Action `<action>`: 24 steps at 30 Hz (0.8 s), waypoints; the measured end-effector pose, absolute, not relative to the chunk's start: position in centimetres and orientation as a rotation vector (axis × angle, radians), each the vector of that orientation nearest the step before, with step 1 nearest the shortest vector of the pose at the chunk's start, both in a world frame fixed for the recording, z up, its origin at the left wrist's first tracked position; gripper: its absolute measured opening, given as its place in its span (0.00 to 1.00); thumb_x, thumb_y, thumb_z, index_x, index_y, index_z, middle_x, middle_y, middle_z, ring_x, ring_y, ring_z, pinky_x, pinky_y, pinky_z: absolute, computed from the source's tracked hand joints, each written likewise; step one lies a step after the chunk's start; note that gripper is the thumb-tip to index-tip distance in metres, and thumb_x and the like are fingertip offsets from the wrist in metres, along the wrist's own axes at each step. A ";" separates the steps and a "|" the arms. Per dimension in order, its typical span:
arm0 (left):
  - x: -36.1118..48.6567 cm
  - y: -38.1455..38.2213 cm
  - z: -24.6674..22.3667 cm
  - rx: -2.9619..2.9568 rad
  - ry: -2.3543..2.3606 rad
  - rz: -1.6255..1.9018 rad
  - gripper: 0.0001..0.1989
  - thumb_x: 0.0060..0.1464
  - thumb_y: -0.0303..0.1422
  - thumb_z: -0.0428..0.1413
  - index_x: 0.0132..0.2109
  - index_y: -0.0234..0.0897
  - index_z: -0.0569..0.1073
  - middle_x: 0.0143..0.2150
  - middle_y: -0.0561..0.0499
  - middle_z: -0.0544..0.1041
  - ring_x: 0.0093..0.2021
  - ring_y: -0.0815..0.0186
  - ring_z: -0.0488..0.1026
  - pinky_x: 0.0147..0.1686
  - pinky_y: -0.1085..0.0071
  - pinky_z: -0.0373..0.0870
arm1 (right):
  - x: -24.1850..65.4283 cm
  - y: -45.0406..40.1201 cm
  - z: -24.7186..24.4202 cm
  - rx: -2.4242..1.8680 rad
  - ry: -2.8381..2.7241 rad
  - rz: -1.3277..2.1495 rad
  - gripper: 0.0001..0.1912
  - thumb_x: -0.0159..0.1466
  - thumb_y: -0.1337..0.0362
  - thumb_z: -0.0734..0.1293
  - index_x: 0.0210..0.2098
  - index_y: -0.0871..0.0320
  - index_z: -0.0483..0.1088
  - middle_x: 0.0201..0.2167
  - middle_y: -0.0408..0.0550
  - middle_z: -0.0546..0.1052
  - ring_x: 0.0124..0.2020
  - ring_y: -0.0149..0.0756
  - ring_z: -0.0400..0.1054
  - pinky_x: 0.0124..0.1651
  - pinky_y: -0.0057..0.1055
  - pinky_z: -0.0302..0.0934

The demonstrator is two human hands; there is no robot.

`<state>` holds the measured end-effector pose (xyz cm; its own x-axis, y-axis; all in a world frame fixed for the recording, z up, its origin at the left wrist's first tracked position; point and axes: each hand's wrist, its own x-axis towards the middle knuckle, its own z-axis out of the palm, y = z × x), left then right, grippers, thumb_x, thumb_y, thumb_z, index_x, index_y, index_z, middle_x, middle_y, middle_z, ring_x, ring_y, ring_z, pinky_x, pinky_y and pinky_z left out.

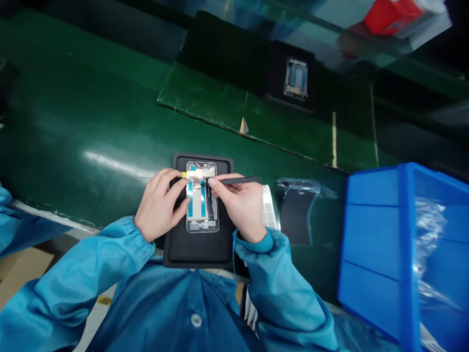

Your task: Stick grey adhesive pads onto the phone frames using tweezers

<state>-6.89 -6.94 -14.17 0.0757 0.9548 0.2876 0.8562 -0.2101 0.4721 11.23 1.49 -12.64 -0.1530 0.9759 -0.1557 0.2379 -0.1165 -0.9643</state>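
Observation:
An opened phone (pixel 198 205) lies upright in a black tray (pixel 200 252), its circuit board at the top and blue strips down its middle. My right hand (pixel 244 205) pinches black tweezers (pixel 240 180), whose tip points left over the phone just below the board. My left hand (pixel 161 203) rests at the phone's left edge with fingers spread, fingertips touching or very near the frame. A small yellow piece (pixel 183 174) shows at its index fingertip; whether it is held I cannot tell.
Right of the tray lie a white sheet of labels (pixel 269 208) and a dark film in a clear bag (pixel 296 212). A blue bin (pixel 373 234) with clear plastic bags stands at far right. Another phone (pixel 296 79) sits in a black tray on the raised green shelf (pixel 216 105).

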 end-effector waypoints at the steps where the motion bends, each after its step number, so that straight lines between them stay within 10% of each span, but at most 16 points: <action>1: -6.9 -6.9 -14.2 2.161 1.848 0.814 0.18 0.61 0.32 0.54 0.57 0.35 0.70 0.58 0.38 0.70 0.62 0.49 0.63 0.60 0.49 0.65 | 11.2 1.4 -12.7 -1.410 -1.441 1.322 0.12 0.54 0.57 0.77 0.30 0.60 0.78 0.27 0.49 0.83 0.27 0.39 0.78 0.31 0.31 0.74; 24: -6.7 -6.9 -14.2 2.148 1.868 0.773 0.18 0.60 0.32 0.55 0.57 0.37 0.70 0.59 0.38 0.69 0.64 0.47 0.63 0.61 0.47 0.66 | 11.0 1.4 -12.6 -1.404 -1.471 1.305 0.09 0.56 0.60 0.77 0.31 0.57 0.78 0.28 0.47 0.83 0.28 0.39 0.79 0.31 0.32 0.76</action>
<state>-6.69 -6.90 -14.25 0.0693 0.9639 0.2572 0.8637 -0.1870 0.4681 11.00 1.36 -12.60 -0.1577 0.9768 -0.1451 0.2601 -0.1006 -0.9603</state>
